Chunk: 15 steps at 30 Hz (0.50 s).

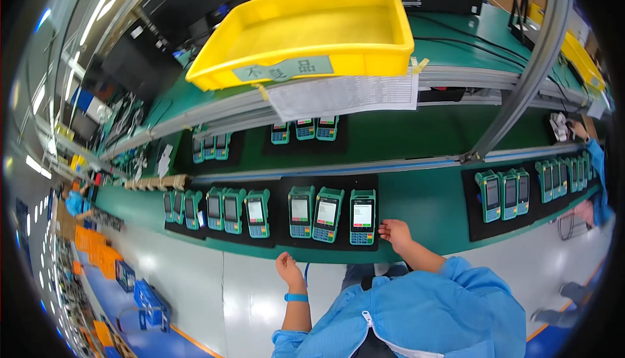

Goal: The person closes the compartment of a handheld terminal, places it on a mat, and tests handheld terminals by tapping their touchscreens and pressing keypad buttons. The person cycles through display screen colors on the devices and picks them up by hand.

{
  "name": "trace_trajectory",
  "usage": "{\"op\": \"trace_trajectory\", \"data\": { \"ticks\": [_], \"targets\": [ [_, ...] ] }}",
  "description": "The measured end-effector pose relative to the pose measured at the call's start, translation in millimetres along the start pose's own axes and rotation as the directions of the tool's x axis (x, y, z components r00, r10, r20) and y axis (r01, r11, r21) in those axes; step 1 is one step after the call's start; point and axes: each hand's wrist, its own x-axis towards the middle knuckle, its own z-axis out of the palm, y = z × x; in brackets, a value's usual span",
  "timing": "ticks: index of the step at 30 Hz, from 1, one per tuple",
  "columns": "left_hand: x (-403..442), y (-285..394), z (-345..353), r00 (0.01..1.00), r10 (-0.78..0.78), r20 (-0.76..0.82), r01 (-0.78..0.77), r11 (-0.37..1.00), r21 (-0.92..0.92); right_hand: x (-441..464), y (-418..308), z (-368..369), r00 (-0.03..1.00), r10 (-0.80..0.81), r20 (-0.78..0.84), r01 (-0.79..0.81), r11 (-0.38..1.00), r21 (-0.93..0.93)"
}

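Hovering just beside the end card machine [362,218], the worker's right hand [394,233] looks free: fingers loosely bent, gripping nothing I can see, with the machine at its nine o'clock. Whether a fingertip brushes the black mat [329,181], I can't tell. The left hand [288,269] hangs off the near edge of the green bench [423,195], slightly curled, nothing showing in it, another machine [301,213] at its twelve o'clock. I'd judge the step in hand to be attending to that end machine; a further move on it would call for a light fingertip towards nine o'clock, without nudging the case.

It lies face up at the mat's three o'clock end: teal case, pale lit screen with red and green buttons along the bottom, coloured keys below. The writing is too small for me to read. A slightly askew machine [327,216], lit too, lies at its nine o'clock; beyond, towards eleven, sits a yellow tray [371,61].
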Motion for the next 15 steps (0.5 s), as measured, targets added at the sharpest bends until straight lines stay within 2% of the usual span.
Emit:
{"op": "trace_trajectory", "data": {
  "ticks": [2,4,6,7,9,11,12,15],
  "targets": [
    [23.0,6.1,-0.8,0.999,0.048,-0.004,-0.048,0.998,0.034,23.3,6.0,17.0,0.995,0.012,-0.104,-0.022,0.995,-0.095],
    [44.9,3.5,2.6,0.995,0.102,-0.021,-0.101,0.994,0.034,8.8,-6.2,38.9,0.994,0.008,-0.107,-0.045,0.934,-0.354],
    [59.0,3.7,9.6,0.986,0.167,-0.004,-0.166,0.984,0.057,24.2,8.3,35.7,0.982,-0.101,-0.161,-0.009,0.821,-0.571],
    [62.0,7.1,11.9,0.983,0.185,0.009,-0.185,0.978,0.093,20.7,5.5,37.3,0.966,-0.181,-0.186,0.027,0.782,-0.622],
    [61.6,12.0,16.9,0.971,0.233,0.049,-0.237,0.961,0.140,13.4,2.0,37.9,0.940,-0.242,-0.242,0.047,0.790,-0.611],
    [62.0,22.6,25.4,0.956,0.259,0.136,-0.287,0.920,0.265,10.9,-2.6,31.2,0.920,-0.267,-0.288,0.046,0.801,-0.597],
    [60.7,26.3,29.2,0.945,0.271,0.184,-0.319,0.892,0.320,9.4,-4.5,22.5,0.903,-0.278,-0.327,0.074,0.851,-0.521],
    [64.3,9.7,59.2,0.911,0.303,0.279,-0.394,0.836,0.381,14.9,-13.9,-32.7,0.871,-0.311,-0.380,0.077,0.851,-0.520]
  ]
}}
